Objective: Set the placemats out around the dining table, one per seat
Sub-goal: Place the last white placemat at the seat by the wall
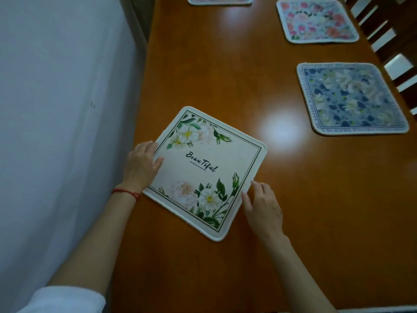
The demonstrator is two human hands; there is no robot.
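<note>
A cream placemat [207,172] with white flowers and the word "Beautiful" lies turned at an angle on the brown dining table [225,75], near its left edge. My left hand [141,167] rests on the mat's left side with straight fingers, thumb on its surface. My right hand [262,207] touches the mat's right edge with relaxed fingers. A blue floral placemat [352,98] lies flat at the right side. A pink floral placemat [317,20] lies beyond it. Part of another placemat [220,0] shows at the table's far end.
A white wall [63,109] runs close along the table's left edge. Dark wooden chair backs [392,41] stand along the right side.
</note>
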